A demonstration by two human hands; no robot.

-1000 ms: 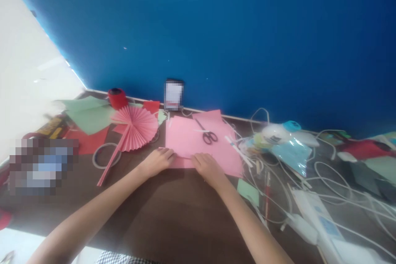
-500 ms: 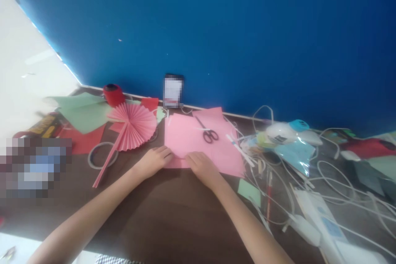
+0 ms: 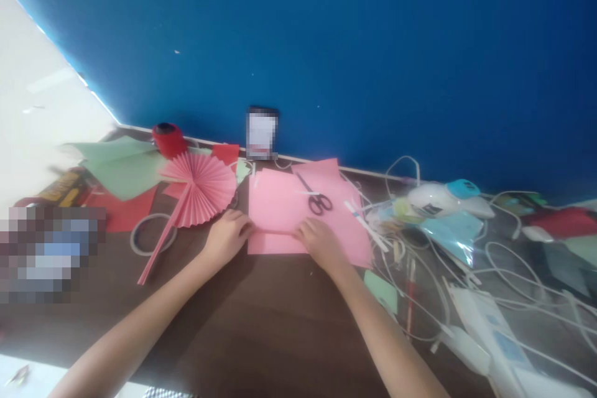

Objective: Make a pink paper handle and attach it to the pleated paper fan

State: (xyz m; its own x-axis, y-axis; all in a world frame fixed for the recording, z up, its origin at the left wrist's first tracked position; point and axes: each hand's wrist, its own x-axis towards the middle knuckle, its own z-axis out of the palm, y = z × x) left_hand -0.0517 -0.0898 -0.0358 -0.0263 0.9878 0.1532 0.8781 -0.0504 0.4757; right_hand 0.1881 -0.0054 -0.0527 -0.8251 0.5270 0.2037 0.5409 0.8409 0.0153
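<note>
A pink paper sheet [image 3: 275,205] lies on the dark brown table [image 3: 261,323], with a narrow strip folded up along its near edge. My left hand [image 3: 227,237] rests at the sheet's left near corner, fingers curled and pressing on the fold. Over the fold's right end, my right hand [image 3: 321,244] pinches the paper with bent fingers. Black scissors [image 3: 318,199] lie on a second pink sheet just beyond my right hand.
A finished pink pleated fan [image 3: 200,189] with a stick lies to the left, beside a tape ring [image 3: 152,235], green paper [image 3: 124,165], red paper and a red roll [image 3: 168,138]. White cables [image 3: 494,273], plastic bags and a white device crowd the right. A blue wall stands behind.
Both hands slid apart along the near edge of the pink sheet, and the folded strip between them now shows. The view shifted slightly.
</note>
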